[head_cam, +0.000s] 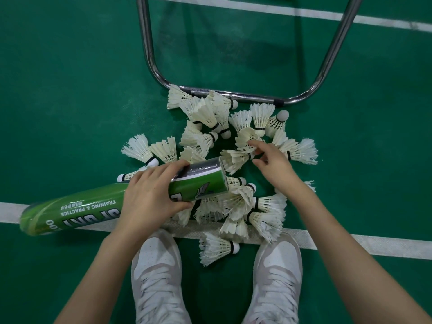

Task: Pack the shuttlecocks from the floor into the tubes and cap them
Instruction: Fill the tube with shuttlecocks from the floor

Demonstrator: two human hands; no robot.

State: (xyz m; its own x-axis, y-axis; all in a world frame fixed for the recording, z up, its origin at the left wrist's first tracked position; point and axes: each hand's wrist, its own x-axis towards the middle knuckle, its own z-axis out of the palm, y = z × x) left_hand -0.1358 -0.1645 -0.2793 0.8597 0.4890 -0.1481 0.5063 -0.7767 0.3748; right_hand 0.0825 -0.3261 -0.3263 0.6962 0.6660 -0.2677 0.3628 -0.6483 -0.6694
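Note:
Several white feather shuttlecocks lie in a loose pile on the green court floor. My left hand grips a long green tube near its open end, which points right over the pile. My right hand reaches into the pile, and its fingertips pinch the cork end of one shuttlecock lying just beside the tube's mouth. No cap is visible.
A chrome metal frame curves around the far side of the pile. A white court line runs across under my two white shoes. Another white line crosses the top.

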